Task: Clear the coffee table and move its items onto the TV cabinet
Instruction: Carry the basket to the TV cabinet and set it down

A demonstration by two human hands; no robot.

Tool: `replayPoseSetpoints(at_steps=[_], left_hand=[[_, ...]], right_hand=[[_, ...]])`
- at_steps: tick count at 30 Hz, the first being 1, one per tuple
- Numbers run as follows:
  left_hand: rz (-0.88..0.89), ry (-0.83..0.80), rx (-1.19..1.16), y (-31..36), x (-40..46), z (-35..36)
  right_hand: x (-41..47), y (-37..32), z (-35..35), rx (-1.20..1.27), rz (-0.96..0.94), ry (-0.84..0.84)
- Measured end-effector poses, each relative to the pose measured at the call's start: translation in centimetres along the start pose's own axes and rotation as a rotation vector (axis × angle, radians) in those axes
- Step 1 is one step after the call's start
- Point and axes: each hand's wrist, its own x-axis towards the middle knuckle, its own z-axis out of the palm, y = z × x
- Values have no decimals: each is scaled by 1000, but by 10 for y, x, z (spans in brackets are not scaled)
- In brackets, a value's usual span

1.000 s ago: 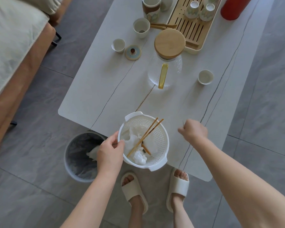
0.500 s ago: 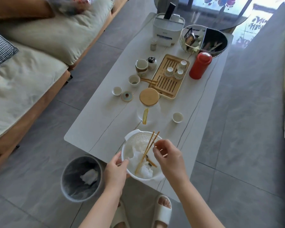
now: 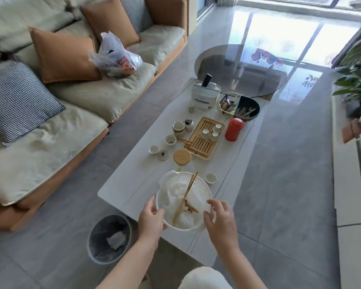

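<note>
Left hand (image 3: 151, 221) gripping the near-left rim of the white colander (image 3: 183, 200), thumb hooked over the edge, probably to steady or lift it. Right hand (image 3: 221, 220) at the near-right rim, fingers loosely spread and touching the wall, not clearly closed; likely arriving for a two-handed carry. Colander at the near end of the coffee table (image 3: 133, 184), loaded with crumpled white tissue and wooden sticks (image 3: 188, 190) leaning on the far rim, so best kept level. Farther along: small cup (image 3: 211, 177), bamboo-lidded jar (image 3: 182, 157), tea tray (image 3: 204, 140), red canister (image 3: 234, 129), all awaiting removal. Trash bin (image 3: 109, 238) on the floor, near left.
</note>
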Motion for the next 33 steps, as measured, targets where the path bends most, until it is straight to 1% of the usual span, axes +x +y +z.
replayPoseSetpoints(at_steps=[5,7,10,14,18,21,24,28,33], left_hand=[[-26,-49,-92,19,-30,6],[-29,-75,-111,27,-36,8],[-9,-125,-92,36,-39,12],[7,-251,-51,49,-37,18],[5,-381,1,64,-35,27],[44,-448,70,72,-36,37],[75,-552,143,74,-42,48],[78,-723,253,67,-64,64],[44,-910,382,42,-114,88]], right_hand=[[-15,-15,-29,337,258,42],[-18,-18,-38,450,347,5],[-27,-25,-51,634,396,-20],[-38,-30,-68,764,410,56],[-53,-30,-79,817,445,208],[-68,-27,-81,813,503,334],[-93,-21,-80,830,572,459],[-137,-9,-77,843,671,656],[-210,11,-81,925,797,886]])
